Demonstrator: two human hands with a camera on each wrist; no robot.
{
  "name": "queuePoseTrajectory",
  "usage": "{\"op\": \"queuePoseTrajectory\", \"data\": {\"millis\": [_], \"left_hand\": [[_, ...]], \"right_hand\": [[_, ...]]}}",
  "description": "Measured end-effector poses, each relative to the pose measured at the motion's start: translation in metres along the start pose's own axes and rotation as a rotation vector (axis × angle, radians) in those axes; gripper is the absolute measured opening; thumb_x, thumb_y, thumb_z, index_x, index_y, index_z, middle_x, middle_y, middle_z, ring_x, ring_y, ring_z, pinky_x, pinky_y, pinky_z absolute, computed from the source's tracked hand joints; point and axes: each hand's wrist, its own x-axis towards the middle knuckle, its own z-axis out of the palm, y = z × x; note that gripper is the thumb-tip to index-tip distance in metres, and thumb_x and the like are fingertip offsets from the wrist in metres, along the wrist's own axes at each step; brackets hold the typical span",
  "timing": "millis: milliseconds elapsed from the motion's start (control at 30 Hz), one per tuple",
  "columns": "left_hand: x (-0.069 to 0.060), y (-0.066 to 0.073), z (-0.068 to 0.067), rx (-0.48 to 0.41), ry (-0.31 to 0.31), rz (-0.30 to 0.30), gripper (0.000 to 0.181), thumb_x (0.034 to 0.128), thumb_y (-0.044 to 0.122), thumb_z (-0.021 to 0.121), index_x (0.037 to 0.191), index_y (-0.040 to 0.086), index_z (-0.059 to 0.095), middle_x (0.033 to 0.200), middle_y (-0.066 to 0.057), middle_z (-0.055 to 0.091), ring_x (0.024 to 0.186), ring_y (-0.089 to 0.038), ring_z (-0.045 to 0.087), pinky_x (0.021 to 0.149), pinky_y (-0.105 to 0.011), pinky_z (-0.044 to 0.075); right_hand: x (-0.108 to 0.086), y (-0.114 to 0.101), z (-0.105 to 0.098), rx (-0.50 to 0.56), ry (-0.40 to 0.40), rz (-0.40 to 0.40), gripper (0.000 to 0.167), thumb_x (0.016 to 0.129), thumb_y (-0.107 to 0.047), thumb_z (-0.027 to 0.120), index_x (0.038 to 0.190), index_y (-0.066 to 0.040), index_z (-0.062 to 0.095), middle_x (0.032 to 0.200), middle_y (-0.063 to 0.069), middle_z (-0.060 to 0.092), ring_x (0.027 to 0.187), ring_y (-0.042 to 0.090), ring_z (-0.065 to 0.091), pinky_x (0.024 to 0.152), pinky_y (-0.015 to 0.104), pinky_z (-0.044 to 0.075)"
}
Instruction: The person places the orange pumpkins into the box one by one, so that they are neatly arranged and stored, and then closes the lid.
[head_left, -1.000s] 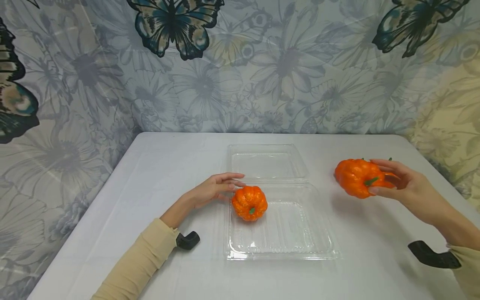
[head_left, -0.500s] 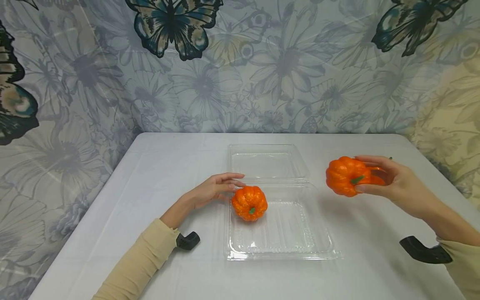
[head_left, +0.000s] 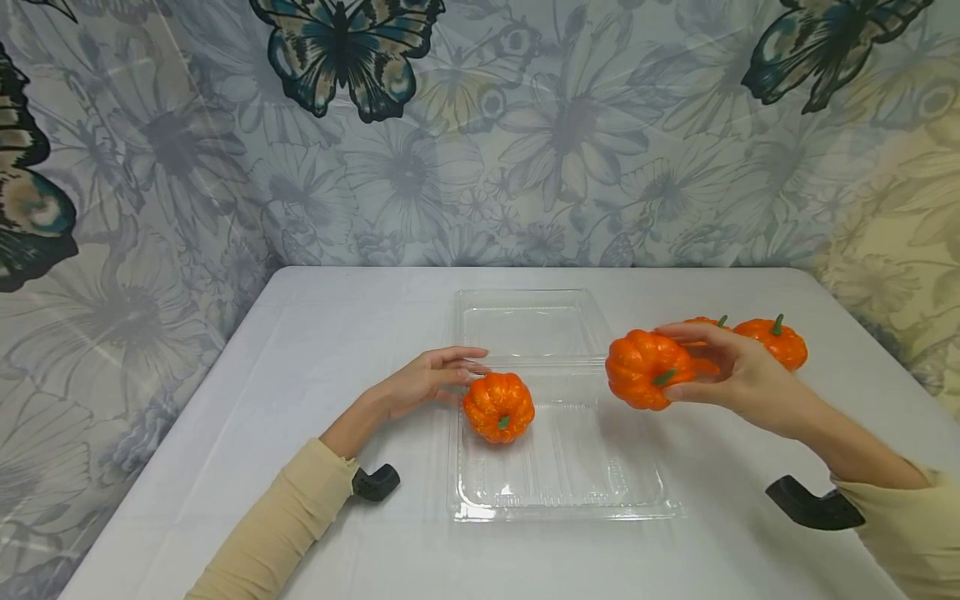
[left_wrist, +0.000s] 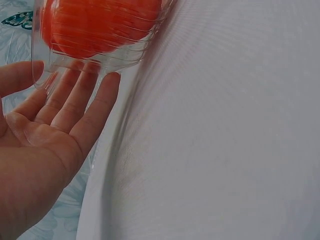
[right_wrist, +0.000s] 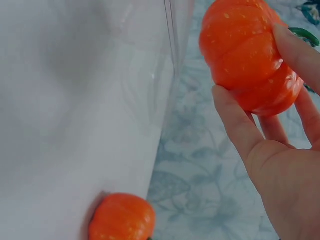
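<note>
A small orange pumpkin (head_left: 643,369) with a green stem is gripped between the thumb and fingers of my right hand (head_left: 757,383). It is held above the right side of a clear plastic clamshell container (head_left: 570,467), whose lid (head_left: 536,329) lies folded back. A second pumpkin (head_left: 498,408) sits inside at the left of the base. My left hand (head_left: 411,382) rests at the container's left edge, near that pumpkin. In the left wrist view, the left fingers (left_wrist: 102,102) are fairly straight and touch the clear wall, with the thumb apart from them.
Two more orange pumpkins stand at the back right of the white table (head_left: 360,325): one (head_left: 778,342) in plain sight, the other (head_left: 705,320) mostly behind the right hand. A floral, butterfly-printed backdrop (head_left: 480,167) rises behind the table and along the left.
My right hand has carried its pumpkin leftward, from the back right to over the container's right side, uncovering the pumpkins behind. My left hand has stayed in place.
</note>
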Motion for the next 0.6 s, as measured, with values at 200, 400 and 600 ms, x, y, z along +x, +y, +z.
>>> {"op": "queuePoseTrajectory", "data": {"millis": [200, 400, 600], "left_hand": [[0.000, 0.000, 0.000, -0.002, -0.002, 0.004, 0.052, 0.0961, 0.011, 0.052, 0.144, -0.002, 0.036, 0.136, -0.016, 0.051, 0.127, -0.030, 0.045, 0.094, -0.047, 0.044], [-0.001, 0.000, 0.000, -0.006, -0.007, 0.010, 0.052, 0.0962, 0.011, 0.052, 0.144, -0.002, 0.035, 0.136, -0.016, 0.051, 0.126, -0.030, 0.046, 0.093, -0.047, 0.044], [-0.001, 0.000, 0.000, -0.003, -0.005, 0.006, 0.053, 0.0959, 0.012, 0.053, 0.144, -0.002, 0.036, 0.135, -0.016, 0.051, 0.126, -0.030, 0.045, 0.093, -0.047, 0.045]], "right_hand": [[0.008, -0.003, 0.015, 0.032, -0.033, -0.016, 0.063, 0.077, 0.004, 0.075, 0.134, 0.000, 0.048, 0.128, 0.006, 0.052, 0.115, 0.008, 0.054, 0.081, 0.029, 0.052], [0.015, -0.006, 0.030, 0.049, -0.082, -0.015, 0.061, 0.077, 0.000, 0.077, 0.133, -0.003, 0.051, 0.130, 0.005, 0.051, 0.112, 0.010, 0.054, 0.078, 0.034, 0.053], [0.018, -0.010, 0.045, 0.072, -0.129, -0.039, 0.061, 0.077, -0.002, 0.078, 0.132, -0.005, 0.052, 0.132, 0.008, 0.052, 0.113, 0.011, 0.053, 0.078, 0.034, 0.053]]}}
